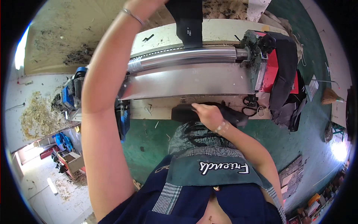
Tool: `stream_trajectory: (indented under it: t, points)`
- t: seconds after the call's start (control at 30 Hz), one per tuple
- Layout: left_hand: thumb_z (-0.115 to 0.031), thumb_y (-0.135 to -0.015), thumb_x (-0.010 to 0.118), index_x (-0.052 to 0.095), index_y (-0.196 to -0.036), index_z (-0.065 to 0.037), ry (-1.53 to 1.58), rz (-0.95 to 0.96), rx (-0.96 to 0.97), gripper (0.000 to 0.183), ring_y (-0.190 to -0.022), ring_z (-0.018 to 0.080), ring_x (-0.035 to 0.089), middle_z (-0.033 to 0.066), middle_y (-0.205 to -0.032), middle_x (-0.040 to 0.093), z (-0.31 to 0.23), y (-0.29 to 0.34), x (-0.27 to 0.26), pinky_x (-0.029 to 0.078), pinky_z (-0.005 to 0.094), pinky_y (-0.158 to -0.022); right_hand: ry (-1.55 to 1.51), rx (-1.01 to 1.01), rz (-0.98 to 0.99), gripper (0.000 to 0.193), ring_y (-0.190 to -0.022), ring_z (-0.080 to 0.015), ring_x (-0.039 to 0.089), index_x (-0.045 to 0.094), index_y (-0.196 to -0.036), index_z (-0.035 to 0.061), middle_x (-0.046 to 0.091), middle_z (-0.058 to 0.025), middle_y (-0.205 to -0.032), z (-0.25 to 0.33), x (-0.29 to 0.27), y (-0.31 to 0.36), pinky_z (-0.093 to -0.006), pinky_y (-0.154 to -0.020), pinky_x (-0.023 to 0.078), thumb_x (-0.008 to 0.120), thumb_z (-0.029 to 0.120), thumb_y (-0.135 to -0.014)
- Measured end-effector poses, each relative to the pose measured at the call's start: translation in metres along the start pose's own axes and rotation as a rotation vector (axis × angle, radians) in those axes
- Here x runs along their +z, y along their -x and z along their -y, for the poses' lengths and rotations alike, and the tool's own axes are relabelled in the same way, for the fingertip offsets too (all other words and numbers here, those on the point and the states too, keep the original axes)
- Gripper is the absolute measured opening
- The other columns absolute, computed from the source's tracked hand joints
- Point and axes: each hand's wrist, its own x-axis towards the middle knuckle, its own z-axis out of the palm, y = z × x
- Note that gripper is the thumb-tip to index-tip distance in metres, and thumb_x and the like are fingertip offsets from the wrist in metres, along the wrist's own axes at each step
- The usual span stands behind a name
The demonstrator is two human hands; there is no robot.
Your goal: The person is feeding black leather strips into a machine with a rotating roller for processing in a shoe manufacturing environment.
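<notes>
My left arm stretches forward over a machine with a shiny steel roller. Only the wrist and back part of my left hand show at the top edge; its fingers are out of the picture. Beside that hand, a flat black piece of sheet material with small white marks hangs down to the roller. My right hand is closed, with thumb and finger pinching a dark, flexible black piece. This piece lies along the machine's near edge, just in front of my apron.
Black pieces hang over the machine's red right end. Blue parts are at its left end. Dark scraps litter the tan surface beyond. A broom stands at the right above the green floor.
</notes>
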Motion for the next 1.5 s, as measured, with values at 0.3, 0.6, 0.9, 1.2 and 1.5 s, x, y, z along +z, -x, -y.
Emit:
stream_trajectory:
  t: [0.3,0.6,0.9,1.2,1.5]
  points:
    - [-0.016,-0.079,0.056,0.068,-0.083,-0.004,0.579,0.598,-0.036,0.018,-0.067,0.0180,0.057,0.0091,-0.069,0.062,-0.041,0.054,0.152,0.045,0.0322,-0.065,-0.427,0.758,-0.068,0.035,-0.052,-0.0124,0.039,0.054,-0.067,-0.0061,0.047,-0.0135,-0.053,-0.018,-0.095,-0.084,-0.0340,-0.050,0.038,0.072,0.021,-0.079]
    - [-0.012,-0.076,0.074,0.057,-0.091,0.000,0.657,0.305,0.111,0.026,-0.066,0.0237,0.053,0.0156,-0.074,0.060,-0.039,0.086,0.075,0.044,0.0368,-0.066,-0.384,0.569,0.628,0.024,-0.083,-0.0274,0.067,0.064,-0.094,-0.0010,0.069,-0.0149,-0.084,-0.011,-0.065,0.006,-0.0365,-0.075,0.052,0.071,0.011,-0.075]
    - [0.012,-0.076,0.049,0.058,-0.124,-0.008,0.572,-0.158,0.209,0.053,-0.097,0.0321,0.066,0.0211,-0.100,0.068,-0.059,0.057,-0.054,0.051,0.0362,-0.087,0.233,-0.022,0.349,0.024,-0.105,-0.0276,0.059,0.065,-0.100,0.0134,0.065,-0.0092,-0.096,-0.071,0.090,0.001,-0.0435,-0.092,0.044,0.065,0.017,-0.076]
    - [0.009,-0.077,0.053,0.057,-0.115,-0.009,0.324,0.071,0.122,0.043,-0.080,0.0251,0.061,0.0144,-0.098,0.064,0.010,0.010,0.054,0.050,0.0334,-0.075,-0.302,0.317,-0.269,0.007,-0.055,-0.0232,0.063,0.061,-0.090,0.0030,0.064,-0.0122,-0.069,0.039,-0.057,-0.011,-0.0322,-0.052,0.048,0.063,0.009,-0.087]
    - [-0.032,-0.083,0.064,0.068,-0.085,-0.002,0.712,0.633,-0.226,0.030,-0.067,0.0155,0.054,0.0071,-0.070,0.061,-0.046,0.057,0.138,0.044,0.0309,-0.063,-0.476,0.685,-0.413,0.024,-0.068,-0.0214,0.064,0.058,-0.101,-0.0050,0.067,-0.0151,-0.079,-0.001,-0.084,-0.070,-0.0320,-0.062,0.049,0.069,0.004,-0.082]
